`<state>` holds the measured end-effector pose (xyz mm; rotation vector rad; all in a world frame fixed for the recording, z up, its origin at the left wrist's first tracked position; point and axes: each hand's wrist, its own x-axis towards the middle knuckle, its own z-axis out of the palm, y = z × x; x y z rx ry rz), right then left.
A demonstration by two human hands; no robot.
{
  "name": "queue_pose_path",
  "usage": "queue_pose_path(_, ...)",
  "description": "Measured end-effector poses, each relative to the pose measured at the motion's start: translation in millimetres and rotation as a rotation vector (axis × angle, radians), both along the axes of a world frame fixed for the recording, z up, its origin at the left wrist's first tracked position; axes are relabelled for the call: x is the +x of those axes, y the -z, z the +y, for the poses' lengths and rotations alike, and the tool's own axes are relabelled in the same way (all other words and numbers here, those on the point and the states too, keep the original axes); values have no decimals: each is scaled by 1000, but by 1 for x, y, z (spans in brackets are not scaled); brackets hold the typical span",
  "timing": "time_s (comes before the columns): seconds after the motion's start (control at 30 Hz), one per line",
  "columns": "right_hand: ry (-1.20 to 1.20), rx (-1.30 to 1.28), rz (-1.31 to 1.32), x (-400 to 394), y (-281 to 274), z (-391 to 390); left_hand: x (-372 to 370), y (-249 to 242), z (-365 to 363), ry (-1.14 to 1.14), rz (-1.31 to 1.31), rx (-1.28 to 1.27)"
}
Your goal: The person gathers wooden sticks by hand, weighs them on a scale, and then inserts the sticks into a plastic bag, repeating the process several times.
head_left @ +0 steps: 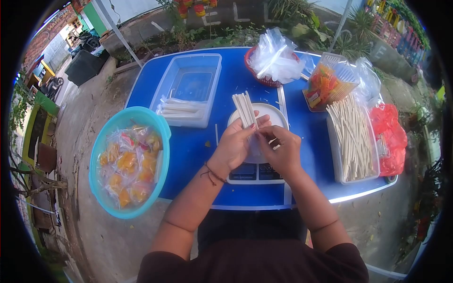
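Observation:
My left hand point(239, 140) is closed around a bundle of pale, thin sticks point(244, 109), which stand up above the thumb. Close beside it, the fingers of my right hand point(281, 145) are pinched together at the bundle's lower part. A clear plastic bag point(255, 153) hangs between the hands, partly hidden by the fingers. Under both hands is a white kitchen scale point(281, 115) with a round plate and a dark display. To the right, a clear tub point(335, 165) is filled with loose sticks of the same kind.
On the blue table point(188, 165), a clear tray point(214, 70) holds wrapped bundles. A turquoise basin point(96, 181) of bagged orange food stands left. Behind are a red basket point(250, 59) with plastic bags and a container of orange pieces point(323, 87). A red bag point(391, 141) lies far right.

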<state>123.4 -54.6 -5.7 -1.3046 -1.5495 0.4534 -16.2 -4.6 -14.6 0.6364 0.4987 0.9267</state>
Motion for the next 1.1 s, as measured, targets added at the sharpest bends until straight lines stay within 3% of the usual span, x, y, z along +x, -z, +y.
queue_pose_path(0.2,1,-99,85,3,4,2,0,2,2,-56,-17,-5)
queue_pose_path(0.3,-45,10,37,3,7,3,0,4,1,-91,30,26)
queue_pose_path(0.5,-312,82,-235,14,-17,2,-9,-4,4,-136,25,25)
queue_pose_path(0.6,-393,41,-194,16,-17,3,-16,-5,11,-113,1,15)
queue_pose_path(0.9,-321,71,-136,21,-10,7,-13,-9,7,-6,-4,34)
queue_pose_path(1.1,-124,-106,90,12,-3,6,-7,-10,1,34,25,35)
